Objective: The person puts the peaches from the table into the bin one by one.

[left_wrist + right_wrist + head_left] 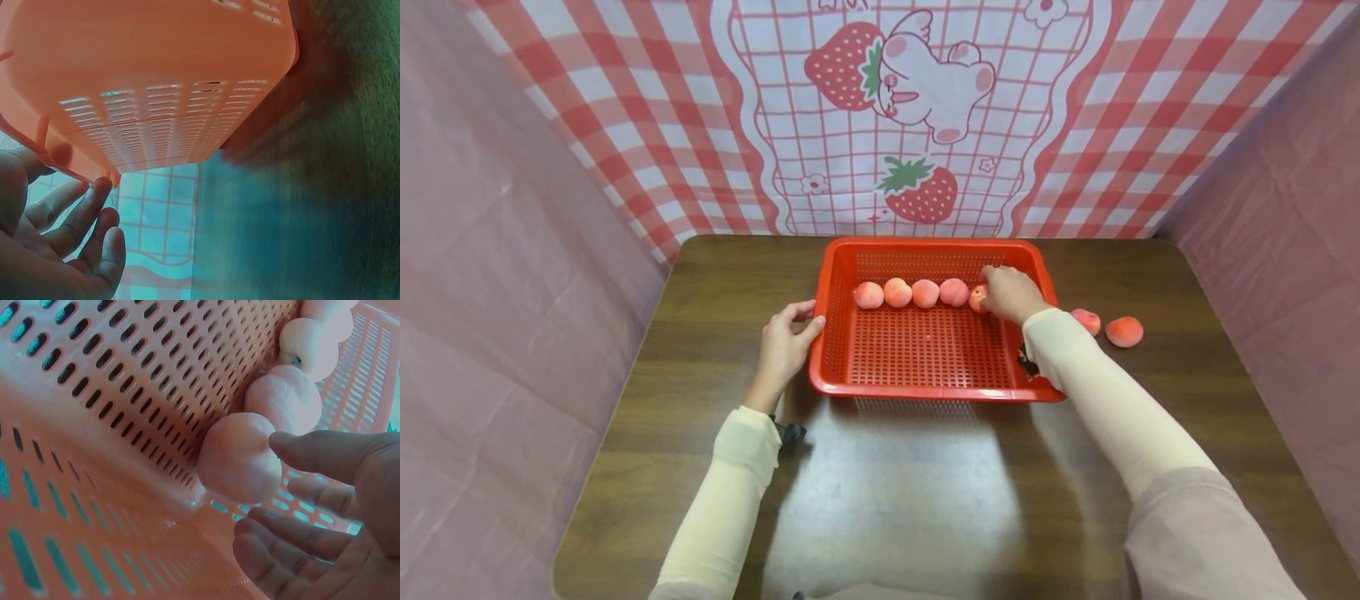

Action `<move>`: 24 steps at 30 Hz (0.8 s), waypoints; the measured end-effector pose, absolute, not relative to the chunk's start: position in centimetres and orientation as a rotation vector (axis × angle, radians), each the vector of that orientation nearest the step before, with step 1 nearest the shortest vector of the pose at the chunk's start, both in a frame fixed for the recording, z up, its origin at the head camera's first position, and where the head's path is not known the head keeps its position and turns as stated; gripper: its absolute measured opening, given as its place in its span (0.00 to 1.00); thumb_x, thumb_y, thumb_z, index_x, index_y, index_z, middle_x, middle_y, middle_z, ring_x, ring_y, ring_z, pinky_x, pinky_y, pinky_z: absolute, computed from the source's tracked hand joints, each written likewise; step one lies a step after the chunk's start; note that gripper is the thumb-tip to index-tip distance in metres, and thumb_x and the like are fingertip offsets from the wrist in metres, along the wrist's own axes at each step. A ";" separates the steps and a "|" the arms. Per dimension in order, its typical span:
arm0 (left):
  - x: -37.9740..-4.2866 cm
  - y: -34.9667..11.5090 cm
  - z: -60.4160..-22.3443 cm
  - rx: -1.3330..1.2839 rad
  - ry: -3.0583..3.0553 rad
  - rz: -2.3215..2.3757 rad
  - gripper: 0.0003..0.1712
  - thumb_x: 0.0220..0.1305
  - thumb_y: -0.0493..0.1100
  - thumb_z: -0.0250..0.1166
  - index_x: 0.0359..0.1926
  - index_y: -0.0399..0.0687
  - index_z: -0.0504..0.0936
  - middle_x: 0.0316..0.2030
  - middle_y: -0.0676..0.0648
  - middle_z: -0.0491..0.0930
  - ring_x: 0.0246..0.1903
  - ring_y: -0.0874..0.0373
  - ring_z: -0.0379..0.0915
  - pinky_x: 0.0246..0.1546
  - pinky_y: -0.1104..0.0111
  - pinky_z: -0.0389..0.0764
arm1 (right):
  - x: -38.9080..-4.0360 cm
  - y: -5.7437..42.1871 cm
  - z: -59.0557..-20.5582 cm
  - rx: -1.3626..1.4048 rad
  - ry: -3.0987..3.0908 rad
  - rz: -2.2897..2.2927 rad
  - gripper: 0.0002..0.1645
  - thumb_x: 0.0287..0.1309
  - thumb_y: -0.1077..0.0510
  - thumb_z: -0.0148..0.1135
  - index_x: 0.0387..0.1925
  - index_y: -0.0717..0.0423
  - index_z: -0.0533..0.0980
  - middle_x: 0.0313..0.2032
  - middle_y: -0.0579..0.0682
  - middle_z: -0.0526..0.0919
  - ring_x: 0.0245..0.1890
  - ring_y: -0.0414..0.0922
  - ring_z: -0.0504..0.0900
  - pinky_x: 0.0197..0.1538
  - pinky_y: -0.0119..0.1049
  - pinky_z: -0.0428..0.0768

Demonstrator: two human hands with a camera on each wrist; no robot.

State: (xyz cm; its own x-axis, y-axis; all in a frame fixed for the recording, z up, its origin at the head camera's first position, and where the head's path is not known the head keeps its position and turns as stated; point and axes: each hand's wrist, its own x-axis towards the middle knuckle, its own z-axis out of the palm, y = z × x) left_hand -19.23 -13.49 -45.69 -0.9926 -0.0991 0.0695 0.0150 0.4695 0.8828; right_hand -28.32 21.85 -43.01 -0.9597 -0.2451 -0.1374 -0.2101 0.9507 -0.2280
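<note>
A red plastic basket (pixel 925 392) with slotted walls stands on the table. My left hand (pixel 785 343) pinches its left rim, thumb on top and fingertips under the lip, as the left wrist view shows of the rim (pixel 81 169). Several peaches (pixel 925 293) form a row along the basket's far side. At the right end of that row is a peach (pixel 240 459) beside my right hand (pixel 1011 293). In the right wrist view, the thumb tip of this hand overlaps the peach's edge, and its loosely bent fingers (pixel 294 540) are spread next to it.
Two more peaches, a nearer-to-basket peach (pixel 1086 322) and an outer peach (pixel 1124 332), lie on the wooden table (pixel 895 500) right of the basket. A checked strawberry cloth (pixel 917 150) hangs behind, with pink curtains (pixel 497 292) at both sides.
</note>
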 end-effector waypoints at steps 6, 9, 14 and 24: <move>-19.2 -13.4 -45.6 0.070 -2.585 -1.547 0.21 0.63 0.42 0.66 0.56 0.38 0.80 0.48 0.34 0.83 0.44 0.39 0.83 0.50 0.54 0.82 | -28.5 22.1 -42.6 -0.357 2.902 -0.340 0.26 0.54 0.60 0.61 0.55 0.66 0.73 0.45 0.65 0.81 0.43 0.58 0.77 0.50 0.53 0.75; -19.1 -13.4 -45.7 0.069 -2.581 -1.545 0.21 0.63 0.41 0.66 0.56 0.38 0.80 0.48 0.34 0.83 0.43 0.39 0.83 0.49 0.54 0.82 | -28.4 22.0 -42.2 -0.357 2.890 -0.356 0.26 0.58 0.59 0.59 0.58 0.66 0.73 0.50 0.66 0.81 0.47 0.58 0.78 0.53 0.54 0.75; -19.1 -13.3 -45.6 0.065 -2.583 -1.536 0.21 0.63 0.41 0.66 0.56 0.38 0.80 0.48 0.34 0.83 0.43 0.39 0.83 0.49 0.54 0.82 | -28.2 22.1 -41.5 -0.373 2.897 -0.390 0.26 0.63 0.57 0.60 0.59 0.65 0.73 0.54 0.65 0.80 0.54 0.59 0.78 0.57 0.56 0.76; -19.2 -13.5 -45.6 0.055 -2.616 -1.531 0.22 0.64 0.43 0.66 0.56 0.39 0.80 0.49 0.36 0.83 0.43 0.40 0.83 0.48 0.54 0.83 | -27.7 22.6 -40.1 -0.449 2.973 -0.432 0.21 0.61 0.58 0.62 0.54 0.65 0.76 0.51 0.65 0.79 0.55 0.61 0.75 0.59 0.57 0.72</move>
State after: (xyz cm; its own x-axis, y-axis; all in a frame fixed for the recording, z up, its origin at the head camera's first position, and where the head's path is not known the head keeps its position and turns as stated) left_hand -19.20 -13.46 -45.55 -0.9933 -0.0866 0.0768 0.0245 0.4909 0.8709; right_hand -27.67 22.63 -40.07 -0.9511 -0.3031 -0.0592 -0.2737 0.9161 -0.2931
